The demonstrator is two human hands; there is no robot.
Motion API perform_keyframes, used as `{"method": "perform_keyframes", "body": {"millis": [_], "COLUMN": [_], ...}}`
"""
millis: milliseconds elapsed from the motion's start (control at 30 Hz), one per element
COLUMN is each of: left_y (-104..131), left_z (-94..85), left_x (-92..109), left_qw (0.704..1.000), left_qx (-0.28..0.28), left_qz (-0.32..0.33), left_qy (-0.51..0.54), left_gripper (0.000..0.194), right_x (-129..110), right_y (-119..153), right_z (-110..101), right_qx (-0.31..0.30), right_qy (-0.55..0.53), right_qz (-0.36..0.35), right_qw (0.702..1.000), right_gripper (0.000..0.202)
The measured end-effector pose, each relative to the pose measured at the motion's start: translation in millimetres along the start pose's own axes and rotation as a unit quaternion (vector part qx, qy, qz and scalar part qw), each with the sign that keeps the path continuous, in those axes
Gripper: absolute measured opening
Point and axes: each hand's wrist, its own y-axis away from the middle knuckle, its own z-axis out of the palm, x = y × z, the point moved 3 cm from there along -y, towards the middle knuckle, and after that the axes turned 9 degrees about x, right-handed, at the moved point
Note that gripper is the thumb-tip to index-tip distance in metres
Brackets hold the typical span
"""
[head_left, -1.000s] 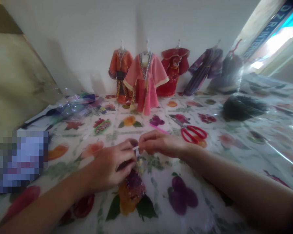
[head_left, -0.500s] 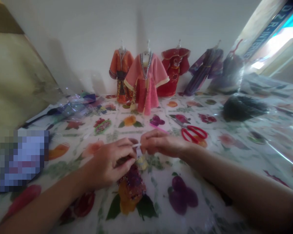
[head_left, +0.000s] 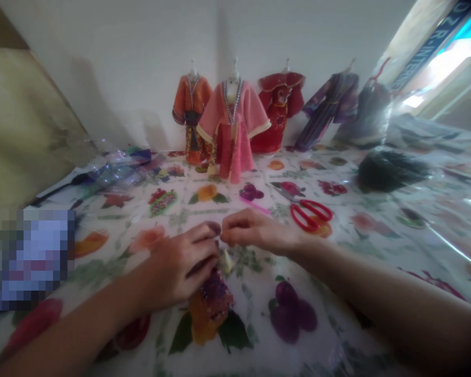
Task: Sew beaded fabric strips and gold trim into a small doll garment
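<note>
My left hand (head_left: 190,259) is closed, its fingers curled over the upper end of a small patterned piece of cloth (head_left: 219,298) in dark purple and red. The cloth's lower end shows below the fingers, against the tablecloth. A pale yellow and white bit (head_left: 227,261) sticks out beside the fingertips. My right hand (head_left: 251,229) comes in from the right with thumb and fingers pinched, its tips almost touching those of my left hand. Whatever lies in that pinch is too small or hidden to name.
Red-handled scissors (head_left: 310,213) and a pink stick (head_left: 255,205) lie beyond my right hand. A green-edged dish of beads (head_left: 163,202) sits further left. Doll dresses on stands, a pink one (head_left: 235,115) foremost, line the wall. A dark bundle in plastic (head_left: 392,170) lies right.
The white strip that showed between my fingertips is now mostly hidden. My hands have drawn slightly closer together, and the view has shifted a little.
</note>
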Motion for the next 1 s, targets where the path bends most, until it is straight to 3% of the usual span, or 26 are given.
{"method": "perform_keyframes", "body": {"millis": [133,233,567,1000], "left_y": [-5,-7,0,0], "left_z": [-10.2,-14.2,1.6,1.3], "left_x": [2,2,-1,-2], "left_qw": [0.999,0.997,0.999,0.999], "left_qx": [0.022,0.01,-0.026,-0.022], "left_qz": [-0.034,-0.054,-0.011,0.001], "left_qy": [0.034,0.053,-0.02,-0.039], "left_gripper": [0.015,0.013,0.015,0.018], "right_x": [12,18,-6,-4], "right_y": [-3,-5,2,2], "right_z": [-5,-7,-4,0], "right_qx": [-0.04,-0.066,-0.037,-0.026], "right_qy": [-0.144,-0.184,0.035,-0.009], "right_qz": [0.0,0.002,-0.009,0.02], "right_qw": [0.989,0.981,0.999,0.999], "right_gripper": [0.017,0.019,0.017,0.025]}}
